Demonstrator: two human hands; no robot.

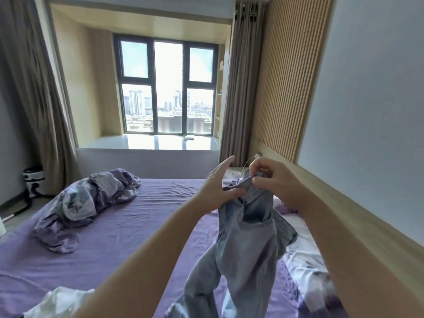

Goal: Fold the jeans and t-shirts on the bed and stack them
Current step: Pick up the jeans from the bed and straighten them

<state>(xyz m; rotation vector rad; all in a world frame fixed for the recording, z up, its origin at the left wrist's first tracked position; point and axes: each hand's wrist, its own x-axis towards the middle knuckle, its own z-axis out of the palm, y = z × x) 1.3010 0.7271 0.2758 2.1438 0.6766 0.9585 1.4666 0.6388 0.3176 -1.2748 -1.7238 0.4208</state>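
A pair of light blue jeans (245, 255) hangs in the air above the purple bed (128, 226), waistband up and legs trailing down toward the bottom edge of the view. My right hand (275, 180) pinches the top of the waistband with curled fingers. My left hand (220, 187) sits just left of it; its thumb presses the denim at the waistband while the other fingers point up, straight and spread. A white garment (57, 301) lies crumpled on the bed at the bottom left.
A crumpled purple and white duvet (87, 203) lies on the bed's left side. Patterned pillows (307, 260) sit along the wooden headboard (344, 203) on the right. Beyond the bed are a window ledge (149, 143), curtains and a small bin (34, 182) on the floor.
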